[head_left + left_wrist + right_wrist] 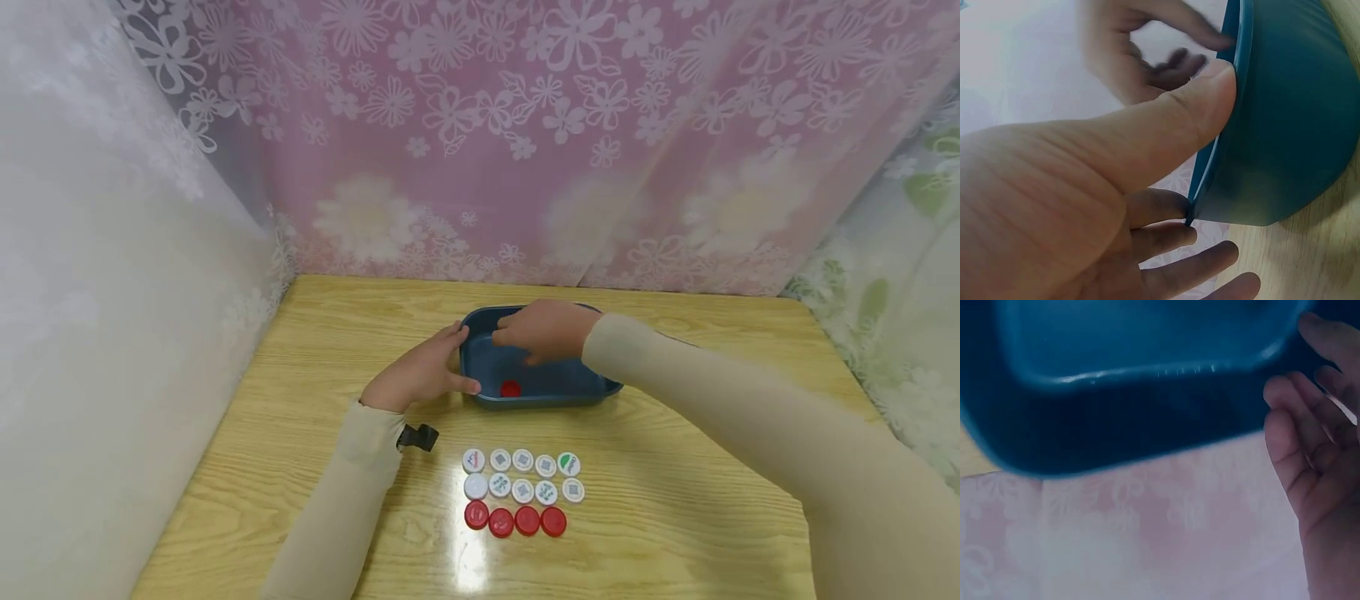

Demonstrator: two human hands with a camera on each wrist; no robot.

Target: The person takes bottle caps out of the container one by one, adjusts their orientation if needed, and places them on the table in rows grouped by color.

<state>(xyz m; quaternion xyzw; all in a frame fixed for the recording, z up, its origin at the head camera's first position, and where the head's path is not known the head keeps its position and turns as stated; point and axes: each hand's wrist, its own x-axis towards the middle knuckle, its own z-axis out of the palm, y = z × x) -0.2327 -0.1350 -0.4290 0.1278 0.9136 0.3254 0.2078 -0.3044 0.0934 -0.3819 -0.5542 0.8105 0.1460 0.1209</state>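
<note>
A dark blue plastic basin point(540, 402) stands on the table, a red bottle cap point(511, 389) lying inside near its front wall. At the basin's left end my left hand point(416, 371) holds the rim, thumb at the front corner and fingers toward the back one; the left wrist view shows the thumb point(1210, 100) pressed on the rim. My right hand point(546, 329) reaches over the basin's back part with fingers bent loosely. In the right wrist view those fingers point(1291, 444) are spread by the basin wall, and nothing shows between them.
In front of the basin lie two rows of white bottle caps point(522, 491), some with printed marks, and a row of several red caps point(527, 521). The wooden table point(675, 517) meets pink flowered cloth point(480, 167) at the back. Pale curtains hang at both sides.
</note>
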